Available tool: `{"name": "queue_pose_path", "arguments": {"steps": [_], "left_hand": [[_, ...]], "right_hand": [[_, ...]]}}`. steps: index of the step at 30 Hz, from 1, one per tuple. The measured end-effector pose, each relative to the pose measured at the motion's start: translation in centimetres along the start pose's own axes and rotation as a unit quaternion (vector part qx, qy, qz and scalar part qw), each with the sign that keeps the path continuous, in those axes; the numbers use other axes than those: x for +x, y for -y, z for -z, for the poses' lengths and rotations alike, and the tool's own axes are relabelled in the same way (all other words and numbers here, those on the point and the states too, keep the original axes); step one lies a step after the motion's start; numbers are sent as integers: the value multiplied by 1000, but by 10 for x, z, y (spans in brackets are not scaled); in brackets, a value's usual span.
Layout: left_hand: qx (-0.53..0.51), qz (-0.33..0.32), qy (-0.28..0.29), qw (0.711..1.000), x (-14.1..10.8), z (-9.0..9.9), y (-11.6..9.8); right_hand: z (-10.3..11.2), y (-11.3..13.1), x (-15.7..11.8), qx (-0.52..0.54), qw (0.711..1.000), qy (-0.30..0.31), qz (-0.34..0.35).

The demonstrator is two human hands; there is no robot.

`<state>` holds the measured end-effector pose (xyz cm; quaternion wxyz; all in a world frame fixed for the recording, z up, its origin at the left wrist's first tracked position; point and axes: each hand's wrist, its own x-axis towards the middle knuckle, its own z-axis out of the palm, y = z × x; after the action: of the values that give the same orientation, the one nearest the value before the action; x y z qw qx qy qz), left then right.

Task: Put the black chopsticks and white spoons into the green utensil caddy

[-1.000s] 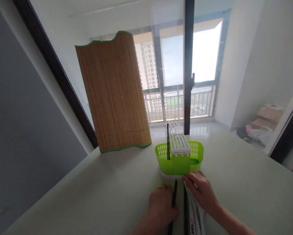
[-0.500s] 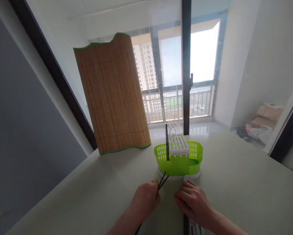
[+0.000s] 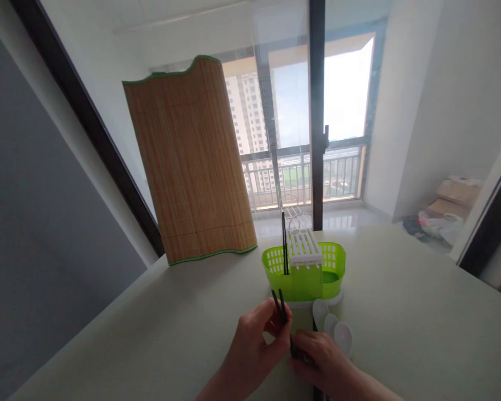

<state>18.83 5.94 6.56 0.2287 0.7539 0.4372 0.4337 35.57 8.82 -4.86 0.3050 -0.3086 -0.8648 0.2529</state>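
Observation:
My left hand (image 3: 261,334) is closed, pinching a pair of black chopsticks (image 3: 280,307) whose ends stick up above the fingers. Close beside it my right hand (image 3: 323,359) curls its fingers on the lower part of the same chopsticks. Several white spoons (image 3: 343,337) lie on the table just beyond the right hand, partly overlapping. Right behind the hands stands a bright green basket (image 3: 306,283) with a white slatted rack (image 3: 304,248) over its middle. More black chopsticks (image 3: 285,245) stand upright in the left compartment.
A bamboo mat (image 3: 189,167) with green edging stands upright at the back left of the pale table (image 3: 413,312). Behind the table is a glass door with a dark frame (image 3: 317,111). Cardboard and bags (image 3: 446,214) lie beyond the glass at right.
My left hand has moved right and turned the chopsticks more upright. My right hand has shifted left and down, off the spoons, onto the chopsticks. The spoon bowls now show.

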Motion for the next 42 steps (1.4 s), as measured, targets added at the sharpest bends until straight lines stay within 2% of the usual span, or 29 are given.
{"name": "queue_pose_path", "arguments": {"steps": [3, 7, 10, 12, 16, 19, 23, 25, 28, 32, 36, 42], "left_hand": [[-47, 44, 16, 998, -1, 1, -2], [-118, 95, 76, 985, 0, 8, 2], [-127, 95, 109, 981, 1, 11, 5], [-102, 77, 110, 986, 3, 13, 5], [-25, 29, 48, 998, 12, 25, -3], [-21, 18, -31, 999, 29, 48, -18], [-23, -11, -166, 986, 66, 81, -38], [-9, -25, -201, 979, 90, 87, -37], [45, -24, -189, 981, 127, 81, -17], [97, 20, -125, 987, 162, 58, 33], [93, 56, -91, 990, 178, 34, 72], [74, 97, -29, 992, 186, 11, 95]], "right_hand": [[-1, -1, 0, -9, 1000, 10, 8], [-1, 0, 1, -51, 998, 14, 20], [-1, 1, 3, -76, 996, 17, 32], [0, 1, 4, -88, 995, 23, 30], [6, 1, 5, -111, 993, 29, 12], [13, 0, 5, -101, 995, -4, -9], [19, -1, 5, -85, 995, -44, -7], [19, -1, 5, -91, 995, -44, 0], [18, -2, 6, -105, 994, -31, 17], [16, -4, 7, -118, 992, -23, 33], [13, -9, 9, -153, 987, -19, 46], [11, -11, 10, -193, 980, -14, 56]]}}
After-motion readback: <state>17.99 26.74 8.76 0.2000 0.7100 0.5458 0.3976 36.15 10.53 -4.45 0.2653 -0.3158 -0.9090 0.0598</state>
